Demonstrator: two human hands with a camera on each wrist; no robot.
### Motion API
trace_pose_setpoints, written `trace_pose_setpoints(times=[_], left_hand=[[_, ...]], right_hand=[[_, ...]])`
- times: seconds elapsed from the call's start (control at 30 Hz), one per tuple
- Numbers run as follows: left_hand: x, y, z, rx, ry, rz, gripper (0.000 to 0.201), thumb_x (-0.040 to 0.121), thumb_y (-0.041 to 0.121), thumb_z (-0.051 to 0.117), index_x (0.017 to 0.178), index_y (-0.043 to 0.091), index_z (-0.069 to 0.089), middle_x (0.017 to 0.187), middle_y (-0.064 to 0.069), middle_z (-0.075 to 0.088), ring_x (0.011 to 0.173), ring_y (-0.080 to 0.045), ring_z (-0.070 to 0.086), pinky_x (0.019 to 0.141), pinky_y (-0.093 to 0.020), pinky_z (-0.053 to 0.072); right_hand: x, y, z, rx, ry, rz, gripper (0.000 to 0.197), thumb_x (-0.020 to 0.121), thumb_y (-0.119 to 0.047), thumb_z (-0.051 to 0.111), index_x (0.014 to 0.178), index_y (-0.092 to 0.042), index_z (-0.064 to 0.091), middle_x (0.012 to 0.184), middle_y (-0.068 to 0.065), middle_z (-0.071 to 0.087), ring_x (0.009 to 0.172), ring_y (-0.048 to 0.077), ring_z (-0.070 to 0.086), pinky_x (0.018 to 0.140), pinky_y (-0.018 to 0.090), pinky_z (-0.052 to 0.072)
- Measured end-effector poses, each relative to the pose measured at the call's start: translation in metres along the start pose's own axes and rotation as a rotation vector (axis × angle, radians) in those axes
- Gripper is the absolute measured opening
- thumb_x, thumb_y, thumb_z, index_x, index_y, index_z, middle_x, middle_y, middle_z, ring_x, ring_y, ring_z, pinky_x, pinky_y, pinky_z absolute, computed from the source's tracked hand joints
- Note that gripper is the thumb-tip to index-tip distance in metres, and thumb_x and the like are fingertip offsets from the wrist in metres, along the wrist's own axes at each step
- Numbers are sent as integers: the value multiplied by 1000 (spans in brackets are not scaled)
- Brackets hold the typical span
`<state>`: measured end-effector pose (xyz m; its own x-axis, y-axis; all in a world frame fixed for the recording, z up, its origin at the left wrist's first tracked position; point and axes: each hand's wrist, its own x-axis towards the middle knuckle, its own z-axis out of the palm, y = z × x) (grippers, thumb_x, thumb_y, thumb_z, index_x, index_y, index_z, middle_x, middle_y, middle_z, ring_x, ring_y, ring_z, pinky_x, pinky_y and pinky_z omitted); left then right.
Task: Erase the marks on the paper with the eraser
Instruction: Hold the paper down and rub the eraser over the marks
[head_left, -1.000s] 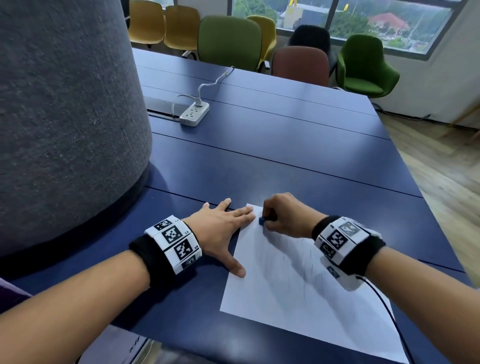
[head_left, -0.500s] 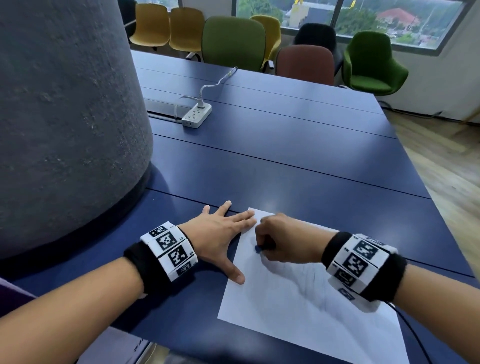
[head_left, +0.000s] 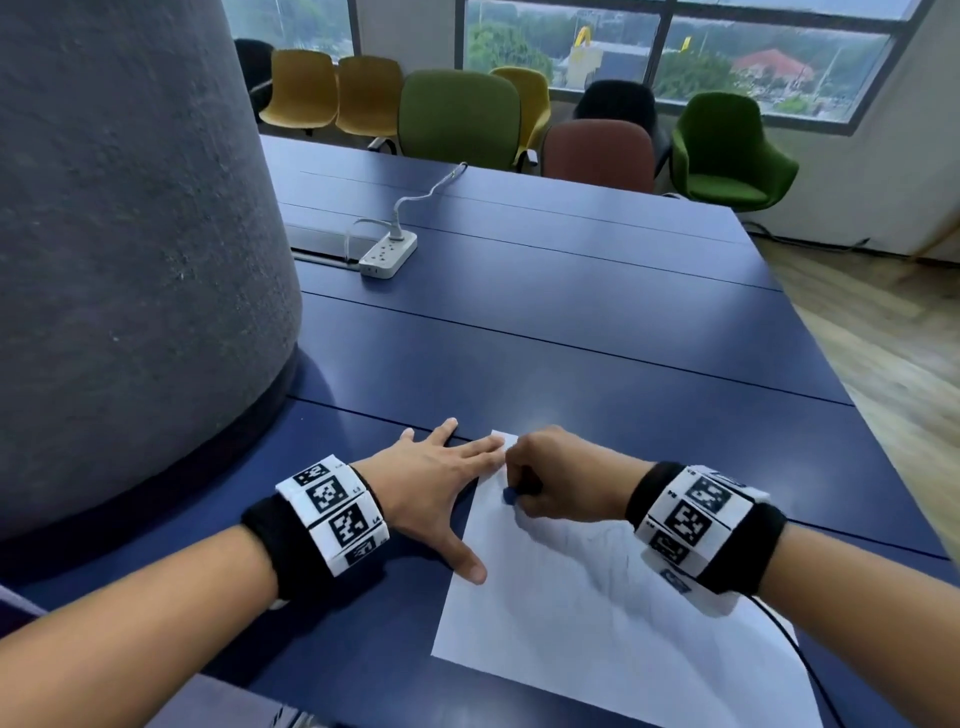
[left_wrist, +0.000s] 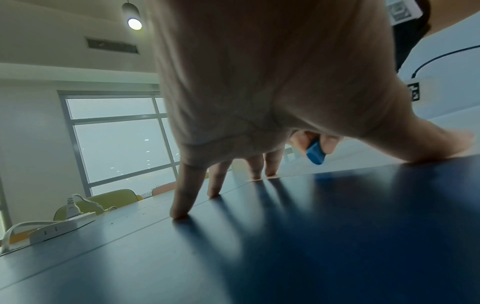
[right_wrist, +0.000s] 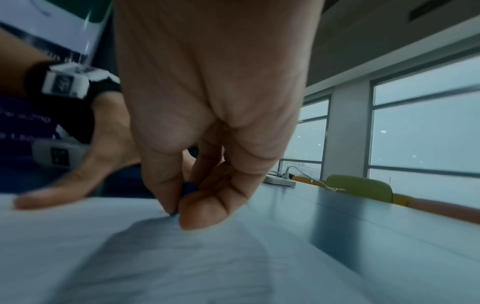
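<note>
A white sheet of paper (head_left: 597, 623) with faint pencil marks lies on the dark blue table (head_left: 571, 338) in front of me. My right hand (head_left: 558, 480) pinches a small blue eraser (head_left: 510, 496) and presses its tip onto the paper near the upper left corner. The left wrist view shows the blue eraser (left_wrist: 315, 153) between the right hand's fingertips. My left hand (head_left: 436, 478) lies flat with fingers spread; its fingertips and thumb press on the paper's left edge. In the right wrist view the eraser is almost hidden inside the right hand (right_wrist: 182, 207).
A large grey felt-covered column (head_left: 130, 234) stands on the left, close to my left arm. A white power strip (head_left: 388, 254) with a cable lies farther back on the table. Coloured chairs (head_left: 460, 119) line the far edge. The table's right edge drops to wooden floor.
My right hand with the eraser slid down the paper toward me, then stayed near the upper left corner. The left hand kept still on the paper's edge. The head view tilted.
</note>
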<state>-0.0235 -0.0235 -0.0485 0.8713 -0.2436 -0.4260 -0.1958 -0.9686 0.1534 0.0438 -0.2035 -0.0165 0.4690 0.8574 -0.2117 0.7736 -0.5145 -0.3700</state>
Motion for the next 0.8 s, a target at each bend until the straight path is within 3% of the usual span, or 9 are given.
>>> trace_pose_setpoints(times=[0.1, 0.17, 0.23, 0.27, 0.37, 0.5, 0.6, 0.7, 0.8], left_hand=[[2, -1, 1, 10, 5, 4, 131, 52, 85, 68, 153, 41, -4, 159, 27, -12, 149, -30, -8, 114, -65, 12], [1, -1, 1, 16, 3, -1, 130, 52, 85, 67, 153, 40, -2, 158, 27, -12, 150, -29, -9, 114, -65, 13], [1, -1, 0, 28, -3, -1, 131, 52, 86, 67, 154, 39, -2, 158, 27, -13, 150, -29, -9, 114, -65, 13], [1, -1, 0, 29, -14, -1, 132, 52, 86, 67, 153, 39, -3, 158, 27, -14, 150, -29, -9, 114, -65, 13], [1, -2, 0, 29, -37, 3, 139, 48, 86, 68, 153, 40, -11, 158, 26, -17, 149, -30, -12, 114, -66, 11], [0, -2, -1, 35, -41, -3, 140, 48, 85, 70, 154, 38, -8, 158, 26, -17, 149, -30, -12, 113, -66, 13], [-1, 1, -3, 37, -47, -14, 139, 49, 84, 71, 154, 37, -7, 158, 25, -17, 149, -30, -12, 113, -66, 14], [-2, 2, -4, 40, -43, -12, 140, 49, 84, 71, 154, 37, -9, 158, 26, -17, 149, -30, -12, 114, -64, 14], [-2, 1, -3, 37, -38, -13, 140, 49, 84, 71, 154, 37, -8, 158, 27, -16, 149, -30, -11, 114, -64, 15]], right_hand=[[-4, -1, 8, -6, 15, -12, 13, 83, -11, 65, 71, -13, 59, 69, -8, 56, 61, 12, 48, 61, 21, 39], [-11, -10, 13, -10, -63, -50, 12, 83, -13, 66, 74, -18, 60, 68, -14, 48, 60, 6, 45, 62, 17, 38], [-13, -14, 10, -12, -104, -59, 3, 83, -14, 68, 82, -12, 67, 70, -11, 54, 61, 5, 48, 62, 18, 42], [-11, -13, 7, -12, -93, -39, 8, 83, -15, 69, 83, -7, 67, 72, -5, 59, 61, 8, 50, 62, 21, 43], [-6, -4, 3, 12, -9, 19, 16, 83, -15, 67, 80, 0, 65, 79, 11, 67, 70, 27, 58, 67, 36, 49], [-17, -12, 16, 13, -37, -31, 5, 80, -13, 67, 79, -9, 64, 77, -4, 62, 69, 15, 52, 68, 28, 48], [-21, -18, 14, 12, -124, -52, 6, 81, -14, 70, 85, -10, 68, 83, 1, 67, 70, 13, 53, 70, 28, 50], [-12, -8, 5, 9, -10, 20, 11, 82, -15, 69, 84, -4, 67, 83, 8, 69, 71, 21, 57, 70, 35, 51], [-14, -8, 11, 3, 6, -5, 7, 82, -15, 68, 80, -8, 65, 77, 0, 63, 71, 18, 55, 70, 34, 50]])
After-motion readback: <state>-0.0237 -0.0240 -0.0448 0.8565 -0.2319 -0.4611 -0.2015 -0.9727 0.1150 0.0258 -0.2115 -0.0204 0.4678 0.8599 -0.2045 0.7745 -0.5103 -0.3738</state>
